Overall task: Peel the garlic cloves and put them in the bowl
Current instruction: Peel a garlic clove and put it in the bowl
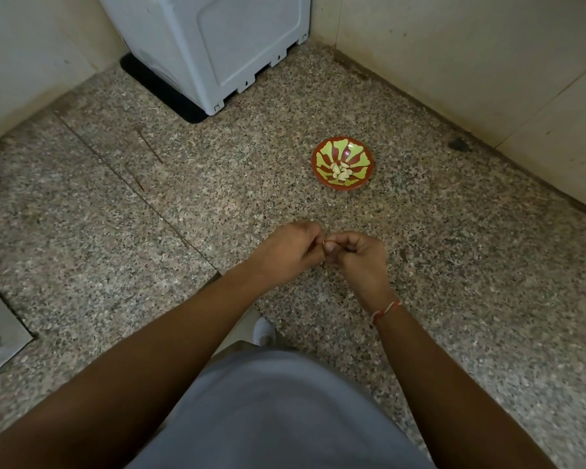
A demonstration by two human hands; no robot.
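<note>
Red-brown bowl [343,163] with lime-green splashes, pale cloves [341,171] inside — speckled grey-pink counter [217,184], red-white wrist thread [385,311]

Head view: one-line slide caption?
Both hands, left hand and right hand, pinch a small item together above speckled stone floor; red-and-green patterned bowl holds peeled garlic cloves.

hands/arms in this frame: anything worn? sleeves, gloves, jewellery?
No gloves and no sleeves in view: both forearms are bare up to the frame edge. The left hand wears no ring, watch or band. The right hand has a thin red-and-white thread bracelet tied round the wrist. No rings visible on either hand.
</note>
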